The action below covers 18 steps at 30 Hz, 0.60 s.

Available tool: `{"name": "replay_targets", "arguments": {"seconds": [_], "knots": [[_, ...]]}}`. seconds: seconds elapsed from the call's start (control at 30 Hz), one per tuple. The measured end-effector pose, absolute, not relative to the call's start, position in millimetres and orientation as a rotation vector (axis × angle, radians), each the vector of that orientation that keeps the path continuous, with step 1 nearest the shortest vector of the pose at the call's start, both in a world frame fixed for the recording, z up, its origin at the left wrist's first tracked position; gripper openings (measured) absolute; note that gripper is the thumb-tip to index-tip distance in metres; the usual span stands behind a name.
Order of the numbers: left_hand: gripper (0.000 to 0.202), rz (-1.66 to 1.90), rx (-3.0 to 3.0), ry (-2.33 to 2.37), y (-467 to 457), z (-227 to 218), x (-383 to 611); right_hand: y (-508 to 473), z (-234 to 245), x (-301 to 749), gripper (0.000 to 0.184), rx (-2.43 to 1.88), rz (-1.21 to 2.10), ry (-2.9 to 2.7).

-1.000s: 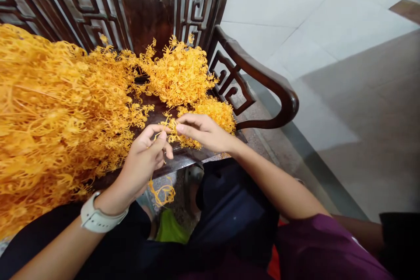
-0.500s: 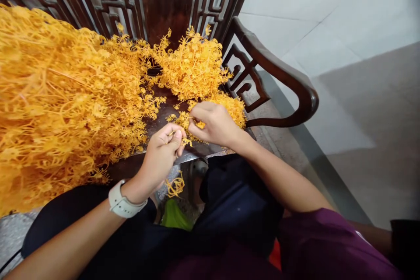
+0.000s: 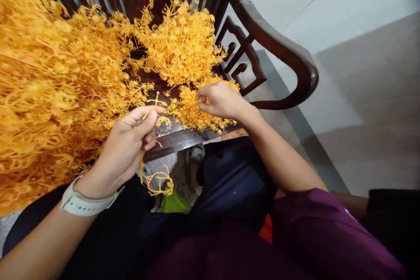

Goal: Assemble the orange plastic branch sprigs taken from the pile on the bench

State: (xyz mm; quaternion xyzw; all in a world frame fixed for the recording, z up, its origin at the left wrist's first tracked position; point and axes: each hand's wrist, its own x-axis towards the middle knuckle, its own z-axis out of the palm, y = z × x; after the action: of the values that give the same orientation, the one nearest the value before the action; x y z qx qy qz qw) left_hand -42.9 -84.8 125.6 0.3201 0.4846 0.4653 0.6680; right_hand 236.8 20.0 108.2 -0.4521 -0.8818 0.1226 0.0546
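My left hand (image 3: 129, 142), with a pale watch strap (image 3: 88, 199) at its wrist, pinches a thin yellow-orange plastic flower stem (image 3: 157, 101) between thumb and forefinger. Its branching tips stick out above the fingers, and a looped tangle of yellow strands (image 3: 160, 182) hangs below the palm. Over a low heap of small plastic flower heads (image 3: 193, 111) at the bench's right end, my right hand (image 3: 221, 99) has its fingers curled in. Whether anything is between those fingers I cannot make out.
A large mass of yellow plastic flower sprays (image 3: 59, 96) covers the left of the dark wooden bench (image 3: 173, 138). A rounder bunch (image 3: 183, 43) rests near the backrest. The curved armrest (image 3: 278, 30) rises at the right. Something bright green (image 3: 175, 203) lies below, between the legs.
My hands have moved apart. The left went left with the stem, whose branching tips now show more; the right sits over the low heap. The view has tilted down a little.
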Motion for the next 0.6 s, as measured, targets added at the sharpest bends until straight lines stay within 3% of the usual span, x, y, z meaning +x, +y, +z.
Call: {"name": "replay_targets", "arguments": {"seconds": [0.1, 0.27, 0.47, 0.6], "knots": [[0.021, 1.073, 0.753, 1.145, -83.8, 127.7, -39.1, 25.8, 100.1, 242.4, 0.014, -1.459, 0.31, -2.717], [0.019, 1.035, 0.818, 1.142, -85.8, 123.3, -32.8, 17.3, 110.4, 255.4, 0.037, -1.419, 0.266, -2.592], [0.022, 1.052, 0.931, 1.156, -88.7, 118.0, -25.3, -29.9, 131.3, 212.9, 0.057, -1.038, 1.113, -2.062], [0.025, 1.059, 1.147, 1.156, -92.3, 115.5, -20.4, -48.8, 129.3, 191.1, 0.052, -0.919, 1.42, -1.932]]}}
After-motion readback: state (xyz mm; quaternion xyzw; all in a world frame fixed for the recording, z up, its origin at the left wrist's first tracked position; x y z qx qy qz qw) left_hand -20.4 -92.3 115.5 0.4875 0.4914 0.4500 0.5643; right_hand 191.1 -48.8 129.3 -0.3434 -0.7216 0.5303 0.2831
